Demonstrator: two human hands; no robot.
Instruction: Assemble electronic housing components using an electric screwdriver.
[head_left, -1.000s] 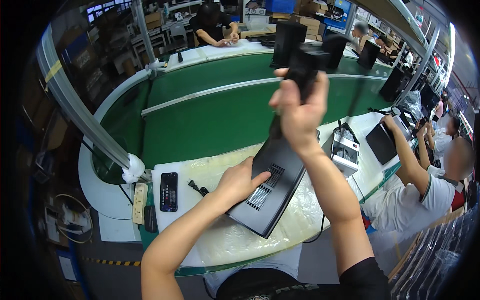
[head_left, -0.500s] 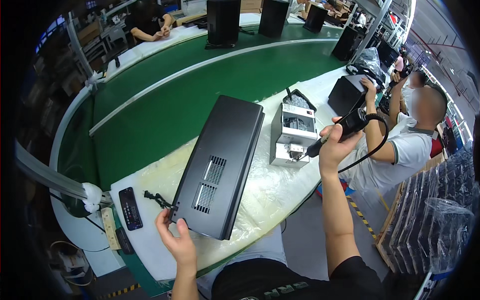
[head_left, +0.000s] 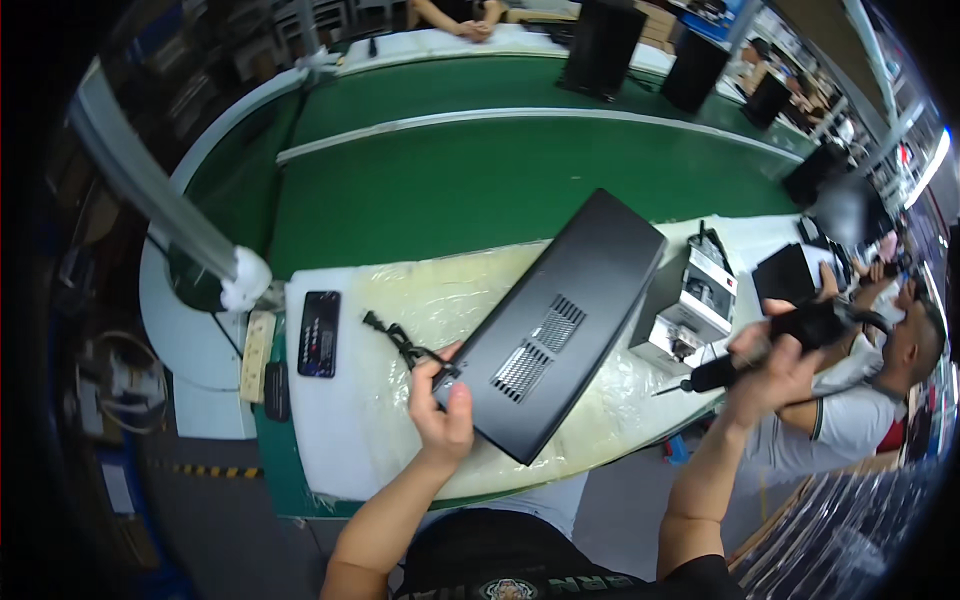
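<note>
A long black cabinet [head_left: 545, 320] with two slotted vent grilles lies slantwise on the padded bench. My left hand [head_left: 442, 418] grips its near left corner, thumb on top, fingers at the edge. Beside those fingers a short black cable [head_left: 398, 343] with a plug trails onto the padding. In my right hand [head_left: 770, 378] is a black electric screwdriver [head_left: 712, 374], its bit pointing left above the bench, apart from the cabinet. Whether the bit carries a screw is too small to tell. Just beyond the screwdriver stands a screw feeder [head_left: 700, 300].
A phone [head_left: 319, 335] and a power strip [head_left: 257, 357] lie at the left. Behind the bench runs a green conveyor [head_left: 500, 170] with black cabinets [head_left: 603, 45] beyond. A co-worker [head_left: 850, 410] handles another black box [head_left: 785, 273] at the right. A metal post [head_left: 150, 170] rises at left.
My right hand has drawn the screwdriver's bit away from the screw feeder, toward the near side. My left hand stays at the cabinet's corner. The whole view has turned and shifted.
</note>
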